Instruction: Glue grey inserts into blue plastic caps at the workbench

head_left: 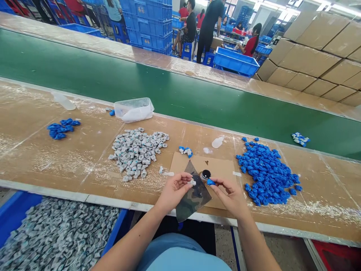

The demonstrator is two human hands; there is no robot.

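Note:
Between the thumb and fingers of my left hand (178, 187) is a small whitish-grey plastic piece (192, 182). My right hand (229, 192) pinches a small blue piece (210, 182). The two pieces are apart, held over a dark camouflage cloth (189, 203) that hangs past the table edge. Just beyond them stands a small round jar (205, 174) with black contents or a black top; I cannot tell which. Under the jar and cloth lies a cardboard sheet (222, 165). A few joined blue-and-white pieces (185, 151) rest at its far left corner.
A heap of grey pieces (138, 150) lies left, a heap of blue pieces (266, 171) right. Farther back are a clear plastic tub (134, 110), a white squeeze bottle (217, 142) and a green conveyor belt (180, 88) carrying a blue-and-white cluster (300, 139). A blue bin (117, 226) of grey pieces stands below left.

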